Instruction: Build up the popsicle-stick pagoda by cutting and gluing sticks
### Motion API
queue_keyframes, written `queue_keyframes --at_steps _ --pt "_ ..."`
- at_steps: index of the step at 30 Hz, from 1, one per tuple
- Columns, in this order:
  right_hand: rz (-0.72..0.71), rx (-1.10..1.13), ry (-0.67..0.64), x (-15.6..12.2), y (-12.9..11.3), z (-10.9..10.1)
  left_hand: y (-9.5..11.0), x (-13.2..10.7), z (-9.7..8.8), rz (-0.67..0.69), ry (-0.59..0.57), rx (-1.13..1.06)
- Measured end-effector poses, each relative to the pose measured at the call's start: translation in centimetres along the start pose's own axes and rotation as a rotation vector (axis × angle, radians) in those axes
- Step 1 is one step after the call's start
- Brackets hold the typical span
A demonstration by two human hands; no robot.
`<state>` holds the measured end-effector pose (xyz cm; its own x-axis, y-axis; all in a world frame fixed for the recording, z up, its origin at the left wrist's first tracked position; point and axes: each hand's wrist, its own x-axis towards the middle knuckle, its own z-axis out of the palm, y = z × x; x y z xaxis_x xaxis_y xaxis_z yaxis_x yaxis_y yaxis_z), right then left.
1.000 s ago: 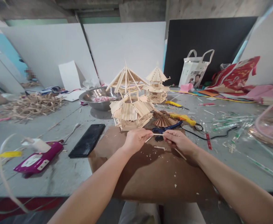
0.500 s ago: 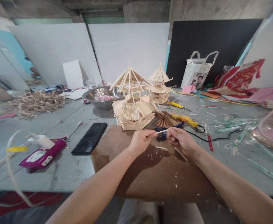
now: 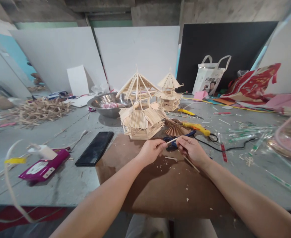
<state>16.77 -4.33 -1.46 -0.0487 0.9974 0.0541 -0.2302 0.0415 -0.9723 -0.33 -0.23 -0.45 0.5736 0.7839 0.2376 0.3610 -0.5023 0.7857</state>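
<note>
Pale wood forms the thin stick (image 3: 171, 140) held between your left hand (image 3: 151, 150) and right hand (image 3: 191, 150), above the far part of the brown board (image 3: 160, 198), which lies along the middle of the tabletop's (image 3: 71, 185) near edge. Your left hand is pinched nearly closed, thumb and fingertips on the stick's left end. Your right hand pinches the other end, its remaining fingers curled. A 2nd stick (image 3: 191, 164) slants out below that hand towards the tabletop's near right corner; I cannot tell whether you grip it. The thin stick should be light and stiff, dry enough not to slip, yet easily snapped if bent. Take it close to its ends, between thumb and fingertip, and press gently. A short stick piece (image 3: 171, 158) lies on the board, just nearer to you than your hands. The stick house (image 3: 142, 120) stands at the board's far edge; its thin joints look fragile, so hold it low, by the base. Beyond your right hand lies the yellow glue gun (image 3: 197, 128); the black phone (image 3: 95, 148) sits beside the board's left edge.
</note>
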Motion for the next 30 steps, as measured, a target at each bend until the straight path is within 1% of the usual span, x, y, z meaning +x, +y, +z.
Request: queue_keyframes --at_steps 5,8,9,11,12,13,15,17,19,20,24,28,30 --pt "-0.024 0.048 0.008 -0.1 0.4 0.4 0.3 0.2 0.3 -0.121 -0.091 -0.257" --pt "-0.047 0.072 0.022 0.1 0.0 -0.2 0.3 0.2 0.1 -0.205 -0.131 -0.371" --pt "-0.078 0.087 0.054 0.2 -0.2 -0.7 0.2 0.1 -0.1 -0.242 -0.145 -0.403" --pt "-0.174 0.114 0.163 0.5 -0.7 -1.9 -0.2 0.0 -0.5 -0.311 -0.170 -0.455" --pt "-0.215 0.103 0.213 0.6 -0.9 -2.5 -0.4 0.0 -0.7 -0.333 -0.176 -0.479" --pt "-0.226 0.054 0.233 0.7 -1.0 -3.0 -0.5 0.0 -0.8 -0.345 -0.176 -0.503" --pt "-0.187 -0.156 0.189 0.8 -0.9 -3.6 -0.7 0.0 -1.0 -0.347 -0.155 -0.546" --pt "-0.175 -0.436 0.074 0.8 -0.6 -3.6 -0.6 0.1 -0.9 -0.328 -0.126 -0.574" --pt "-0.228 -0.669 -0.038 0.8 -0.2 -3.2 -0.5 0.2 -0.9 -0.302 -0.105 -0.594" --pt "-0.262 -0.751 -0.077 0.7 -0.1 -3.0 -0.5 0.2 -0.9 -0.292 -0.091 -0.605" --pt "-0.324 -0.944 -0.168 0.6 -0.1 -2.7 -0.4 0.1 -1.2 -0.302 0.006 -0.646" --pt "-0.363 -1.032 -0.258 0.5 -0.1 -2.8 -0.6 0.2 -1.5 -0.332 0.076 -0.680" --pt "-0.387 -1.071 -0.274 0.5 0.1 -2.7 -0.6 0.2 -1.6 -0.341 0.098 -0.698"
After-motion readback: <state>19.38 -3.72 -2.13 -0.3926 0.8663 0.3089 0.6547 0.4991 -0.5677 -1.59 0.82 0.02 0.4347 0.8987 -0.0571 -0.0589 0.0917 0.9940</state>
